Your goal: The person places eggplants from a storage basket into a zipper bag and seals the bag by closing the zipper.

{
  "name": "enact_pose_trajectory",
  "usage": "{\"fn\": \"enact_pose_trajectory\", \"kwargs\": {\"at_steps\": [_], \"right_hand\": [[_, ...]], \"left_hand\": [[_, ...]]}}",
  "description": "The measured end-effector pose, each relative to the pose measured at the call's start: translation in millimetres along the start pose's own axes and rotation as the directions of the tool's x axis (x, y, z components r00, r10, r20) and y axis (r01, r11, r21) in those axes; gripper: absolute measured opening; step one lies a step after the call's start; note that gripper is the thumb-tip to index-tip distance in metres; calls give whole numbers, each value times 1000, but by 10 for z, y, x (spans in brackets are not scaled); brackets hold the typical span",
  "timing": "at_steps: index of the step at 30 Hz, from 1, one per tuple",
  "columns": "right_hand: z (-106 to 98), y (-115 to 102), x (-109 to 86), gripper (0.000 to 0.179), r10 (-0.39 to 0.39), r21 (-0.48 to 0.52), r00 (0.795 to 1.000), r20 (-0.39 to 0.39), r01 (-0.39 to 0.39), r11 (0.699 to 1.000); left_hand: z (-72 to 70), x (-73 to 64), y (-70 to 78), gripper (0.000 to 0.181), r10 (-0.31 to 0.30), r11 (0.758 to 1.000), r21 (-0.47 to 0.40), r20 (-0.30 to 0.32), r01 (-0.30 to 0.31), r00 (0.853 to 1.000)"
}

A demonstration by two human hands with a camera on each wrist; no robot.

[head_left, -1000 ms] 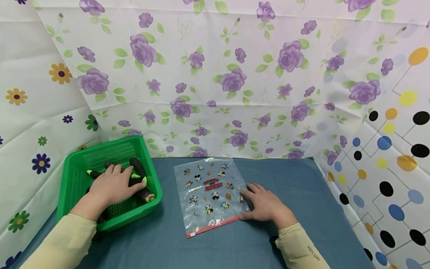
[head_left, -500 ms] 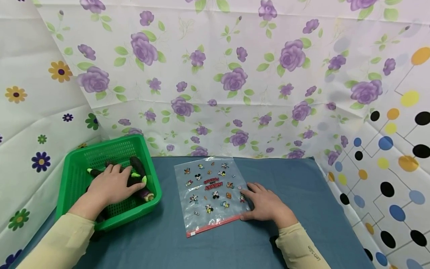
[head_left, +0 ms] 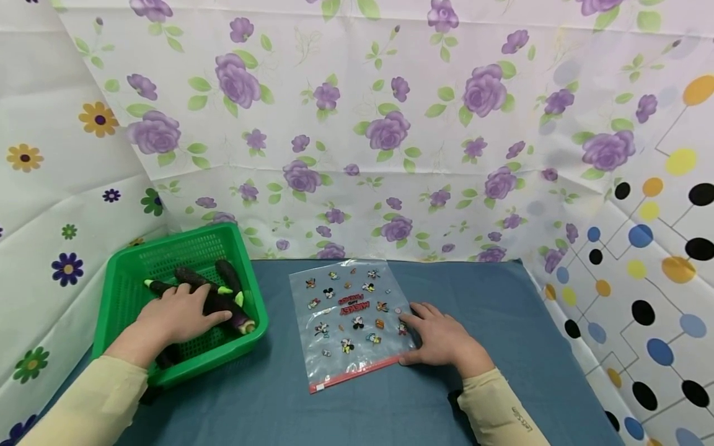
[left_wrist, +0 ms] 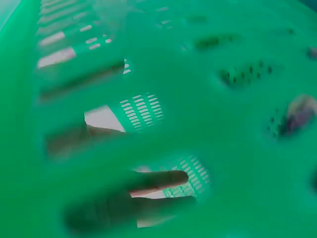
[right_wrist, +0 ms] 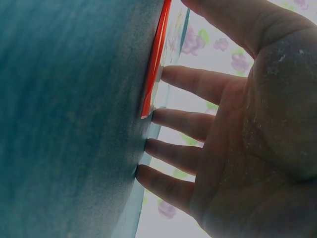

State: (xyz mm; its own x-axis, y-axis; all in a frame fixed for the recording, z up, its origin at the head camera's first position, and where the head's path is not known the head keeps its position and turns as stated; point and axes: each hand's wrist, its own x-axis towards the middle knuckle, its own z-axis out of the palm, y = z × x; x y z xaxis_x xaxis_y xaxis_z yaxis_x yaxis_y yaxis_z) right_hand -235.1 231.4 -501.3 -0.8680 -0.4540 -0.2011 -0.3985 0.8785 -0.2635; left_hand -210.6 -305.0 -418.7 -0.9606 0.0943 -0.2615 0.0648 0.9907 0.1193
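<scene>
My left hand (head_left: 174,316) reaches into a green plastic basket (head_left: 264,313), its fingers over several dark eggplants (head_left: 220,303) with green and purple ends. The thumb points right along the nearest one. Through the basket's slots in the left wrist view, parts of the fingers (left_wrist: 161,181) show; the rest is hidden by the wall. My right hand (head_left: 443,344) rests spread at the right edge of a clear zip bag (head_left: 337,310) with cartoon prints, thumb at its red zip strip (head_left: 357,375). In the right wrist view, its fingertips (right_wrist: 158,117) meet the cloth and the strip's end.
A blue-grey cloth (head_left: 474,291) covers the table. Behind it hangs a white sheet with purple flowers (head_left: 387,133); more patterned sheets close off the left and right sides (head_left: 658,297). The basket stands at the left, close to the back sheet.
My left hand has drawn back slightly toward the basket's near left side, baring more of the eggplants. The right hand and the bag have stayed in place.
</scene>
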Motion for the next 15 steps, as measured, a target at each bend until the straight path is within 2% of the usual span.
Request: {"fn": "enact_pose_trajectory", "kwargs": {"at_steps": [4, 15], "right_hand": [[-1, 1, 0, 99, -3, 2, 1000, -1, 3, 1000], [9, 7, 4, 99, -3, 0, 1000, -4, 3, 1000]], "left_hand": [[-5, -13, -33, 112, -11, 999, -32, 56, 13, 998], [-27, -72, -34, 115, -1, 998, -56, 135, 8, 991]]}}
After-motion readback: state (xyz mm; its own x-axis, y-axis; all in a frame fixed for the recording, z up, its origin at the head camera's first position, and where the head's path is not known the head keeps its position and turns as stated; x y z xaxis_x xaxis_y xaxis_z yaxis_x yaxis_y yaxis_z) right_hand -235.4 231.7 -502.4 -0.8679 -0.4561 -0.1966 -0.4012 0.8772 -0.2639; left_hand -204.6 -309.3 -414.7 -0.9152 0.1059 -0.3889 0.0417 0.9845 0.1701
